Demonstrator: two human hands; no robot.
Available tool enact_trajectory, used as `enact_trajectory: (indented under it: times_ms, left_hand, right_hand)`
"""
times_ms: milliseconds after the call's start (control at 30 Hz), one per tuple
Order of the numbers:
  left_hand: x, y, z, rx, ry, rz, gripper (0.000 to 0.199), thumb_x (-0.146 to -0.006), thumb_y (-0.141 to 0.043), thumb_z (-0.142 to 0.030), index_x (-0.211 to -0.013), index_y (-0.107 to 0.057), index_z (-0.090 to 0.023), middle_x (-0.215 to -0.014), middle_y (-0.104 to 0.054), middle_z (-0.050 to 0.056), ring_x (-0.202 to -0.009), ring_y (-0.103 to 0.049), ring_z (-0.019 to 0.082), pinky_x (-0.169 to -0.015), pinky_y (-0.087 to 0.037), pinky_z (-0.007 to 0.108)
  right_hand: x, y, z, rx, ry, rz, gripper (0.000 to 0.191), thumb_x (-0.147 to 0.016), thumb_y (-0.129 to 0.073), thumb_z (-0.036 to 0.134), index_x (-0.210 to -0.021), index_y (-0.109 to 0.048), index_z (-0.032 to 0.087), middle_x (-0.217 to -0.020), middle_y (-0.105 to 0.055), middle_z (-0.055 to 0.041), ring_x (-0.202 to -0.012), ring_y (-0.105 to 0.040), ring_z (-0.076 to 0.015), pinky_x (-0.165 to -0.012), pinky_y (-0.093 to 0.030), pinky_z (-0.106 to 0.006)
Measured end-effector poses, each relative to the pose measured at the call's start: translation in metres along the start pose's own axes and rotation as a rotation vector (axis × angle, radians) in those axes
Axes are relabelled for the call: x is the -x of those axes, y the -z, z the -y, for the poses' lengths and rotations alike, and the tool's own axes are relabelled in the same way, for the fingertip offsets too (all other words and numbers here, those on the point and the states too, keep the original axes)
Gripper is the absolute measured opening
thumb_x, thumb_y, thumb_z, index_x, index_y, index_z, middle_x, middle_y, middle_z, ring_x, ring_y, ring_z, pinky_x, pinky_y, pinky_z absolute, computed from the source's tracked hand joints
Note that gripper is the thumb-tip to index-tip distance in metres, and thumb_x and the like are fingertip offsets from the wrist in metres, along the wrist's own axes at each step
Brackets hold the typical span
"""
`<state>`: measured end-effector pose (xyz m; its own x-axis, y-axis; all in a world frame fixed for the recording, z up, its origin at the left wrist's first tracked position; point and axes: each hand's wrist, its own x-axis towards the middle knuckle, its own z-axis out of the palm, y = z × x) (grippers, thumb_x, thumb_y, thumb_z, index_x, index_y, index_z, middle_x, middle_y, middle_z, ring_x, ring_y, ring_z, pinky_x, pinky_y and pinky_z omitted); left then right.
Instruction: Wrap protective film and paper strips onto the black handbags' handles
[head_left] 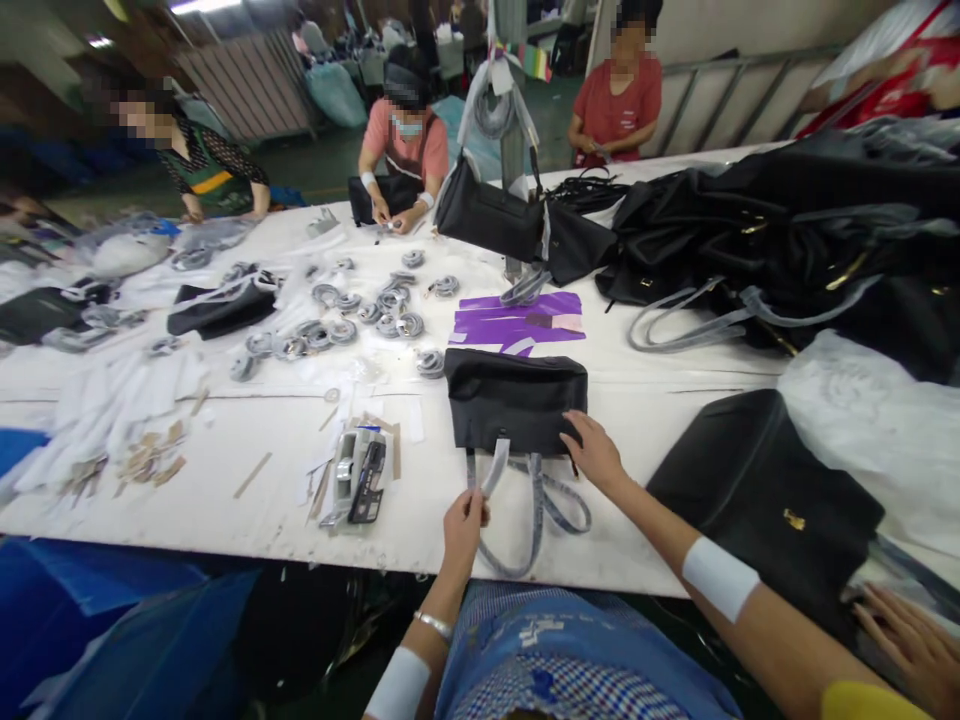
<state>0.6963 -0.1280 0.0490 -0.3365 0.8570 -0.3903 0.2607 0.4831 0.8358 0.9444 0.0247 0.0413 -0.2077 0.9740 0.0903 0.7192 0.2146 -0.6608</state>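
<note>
A black handbag [517, 400] lies on the white table in front of me, its grey-wrapped strap [537, 515] looping toward the near edge. My left hand [466, 520] pinches the lower end of a pale strip [496, 468] that runs up to the bag's near edge; whether it is tape or wrapping I cannot tell. My right hand [592, 447] grips the bag's near right corner, fingers on top and thumb at the lower edge. Left of the bag stands a silver tape dispenser [345, 470] beside a black and white packet [369, 482].
Coiled grey-wrapped straps [394, 300] are scattered beyond the bag, near a purple sheet [487, 318]. Black bags [787, 230] are heaped at right; a larger black bag [765, 470] lies nearer. Another person's hand [911, 635] is at lower right. Several co-workers stand around the table.
</note>
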Motion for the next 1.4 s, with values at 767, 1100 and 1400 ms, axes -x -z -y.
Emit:
enact_trajectory:
  times_ms: [767,1100,1400]
  left_hand:
    - [0.047,-0.050,0.016,-0.746,-0.296,0.316,0.055,-0.080,-0.047,-0.002,-0.131,-0.052,-0.021,-0.124,-0.058,0.007,-0.110,-0.056,0.023,-0.096,-0.047,0.035]
    - [0.007,-0.089,0.005,-0.227,-0.175,-0.046,0.068,-0.075,-0.063,-0.021,-0.140,-0.045,-0.013,-0.143,-0.048,0.014,-0.135,-0.040,0.030,-0.116,-0.032,0.045]
    - [0.021,0.055,-0.108,-0.282,-0.766,-0.300,0.027,-0.089,-0.058,-0.023,-0.116,-0.062,-0.019,-0.102,-0.068,0.007,-0.096,-0.064,0.019,-0.090,-0.053,0.036]
  right_hand:
    - [-0.190,0.000,0.045,0.744,0.224,0.264,0.029,-0.099,-0.045,0.025,-0.106,-0.063,0.003,-0.101,-0.068,-0.0219,-0.090,-0.064,-0.0252,-0.081,-0.041,-0.035]
    - [-0.172,0.037,0.079,0.684,0.163,0.237,0.044,-0.100,-0.038,0.046,-0.105,-0.066,0.013,-0.107,-0.070,-0.0169,-0.099,-0.064,-0.0296,-0.081,-0.045,-0.035]
    - [-0.145,0.087,0.058,0.496,-0.066,0.365,0.047,-0.101,-0.035,0.042,-0.087,-0.070,0.014,-0.097,-0.072,-0.0149,-0.097,-0.064,-0.0278,-0.083,-0.044,-0.034]
